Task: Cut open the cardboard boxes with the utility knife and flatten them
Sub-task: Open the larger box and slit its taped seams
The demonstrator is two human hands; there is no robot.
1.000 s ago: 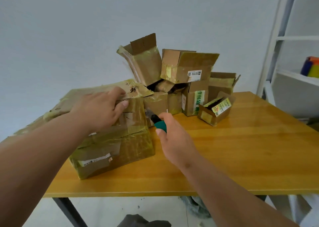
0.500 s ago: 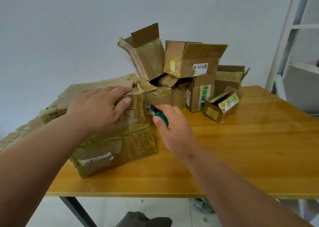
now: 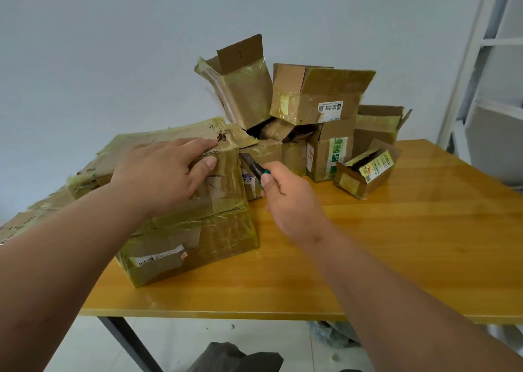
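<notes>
On the near left of the wooden surface [image 3: 396,244], the left hand [image 3: 161,176] presses flat-fingered on the large taped box [image 3: 198,230] while the right hand [image 3: 294,201] grips the green-handled utility knife [image 3: 254,167], blade at the box's far right corner, with a pile of smaller boxes [image 3: 311,116] behind.
</notes>
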